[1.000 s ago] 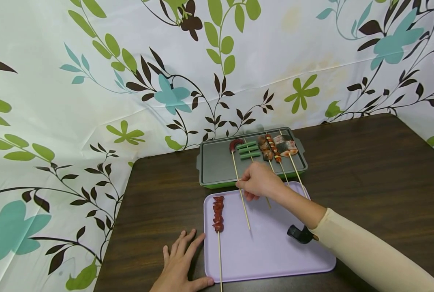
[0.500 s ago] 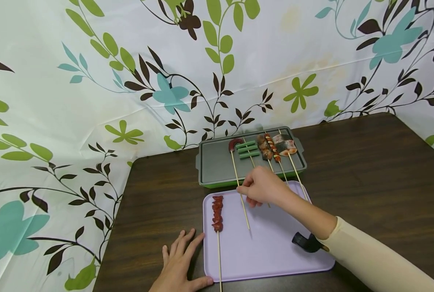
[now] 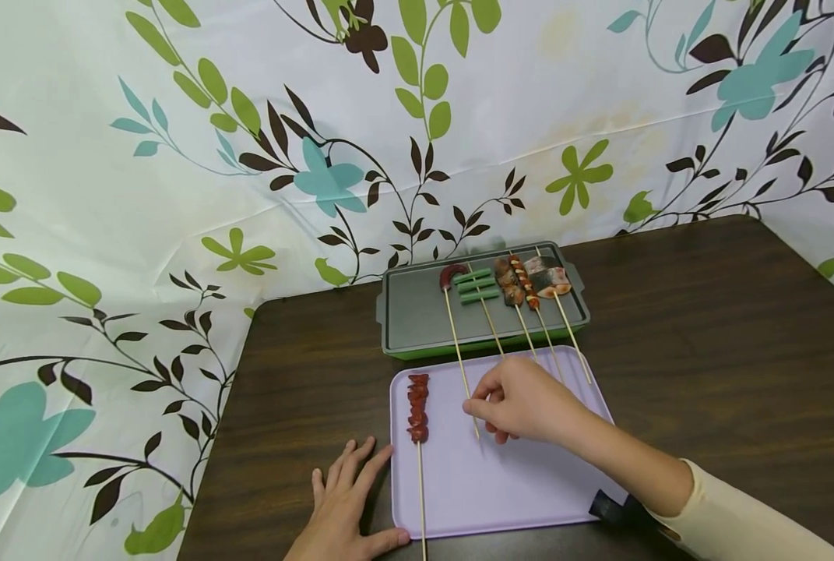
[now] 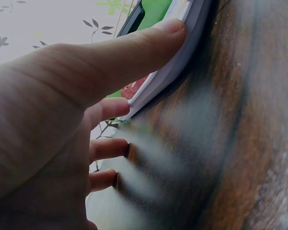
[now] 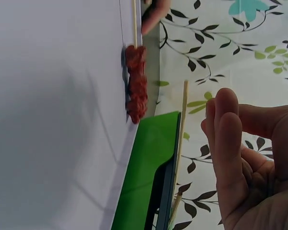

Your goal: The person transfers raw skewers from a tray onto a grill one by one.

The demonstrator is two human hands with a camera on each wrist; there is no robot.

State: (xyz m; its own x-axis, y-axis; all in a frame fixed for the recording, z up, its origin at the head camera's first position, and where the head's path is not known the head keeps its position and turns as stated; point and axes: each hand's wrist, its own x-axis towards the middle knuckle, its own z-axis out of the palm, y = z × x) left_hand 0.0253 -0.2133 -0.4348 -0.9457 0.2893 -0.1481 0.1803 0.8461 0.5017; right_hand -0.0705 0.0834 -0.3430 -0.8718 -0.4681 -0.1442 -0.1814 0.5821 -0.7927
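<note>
My right hand [image 3: 525,401] is over the lilac tray [image 3: 529,491], fingers loosely curled. Its thumb and forefinger are beside the stick of a skewer with a curved dark-red piece [image 3: 452,274]. In the right wrist view a bare stick [image 5: 183,103] stands apart from the fingertips. That skewer's food end lies on the grey grill plate [image 3: 417,319]; its stick reaches over the tray. My left hand [image 3: 343,502] lies spread at the tray's left edge, thumb on the rim, other fingers on the table. Next to it, a skewer of red meat chunks [image 3: 419,409] lies on the tray.
Several more skewers lie on the plate: green vegetable pieces [image 3: 476,286], brown chunks [image 3: 509,282], a red-and-yellow one [image 3: 524,282] and fish slices [image 3: 547,277]. The grill's green side [image 3: 424,353] faces the tray. Dark wooden table [image 3: 704,335]; patterned cloth [image 3: 515,93] behind.
My right hand has moved back toward me along the stick, to above the tray. The skewers stay in place. My left hand has barely moved.
</note>
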